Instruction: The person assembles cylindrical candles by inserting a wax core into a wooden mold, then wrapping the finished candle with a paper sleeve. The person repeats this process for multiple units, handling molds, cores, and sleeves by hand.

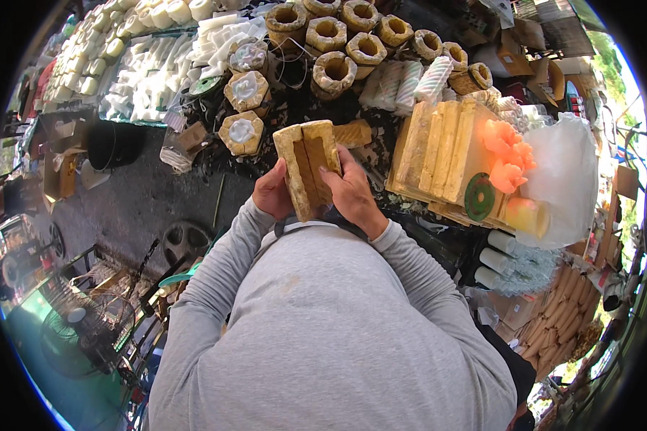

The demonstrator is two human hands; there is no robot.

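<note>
In front of my body I hold a yellowish, rough-edged mould (289,159), a long trough-like block with a hollow inside and a dark seam down its middle. My left hand (270,191) is closed round its left side. My right hand (356,195) grips the right side, the thumb lying over the edge into the hollow. The mould stands tilted, its lower end close to my waist. Just behind it lies another yellow piece (354,133), partly covered by the mould. Hexagonal moulds filled with white wax (241,132) stand beyond my left hand.
Several hollow hexagonal moulds (334,72) stand at the back, beside twisted striped candles (433,80). On the right are stacked yellow slabs (433,151), an orange flower-shaped piece (507,154), a green disc (479,196) and a clear plastic bag (564,165). White candles (151,72) crowd the far left.
</note>
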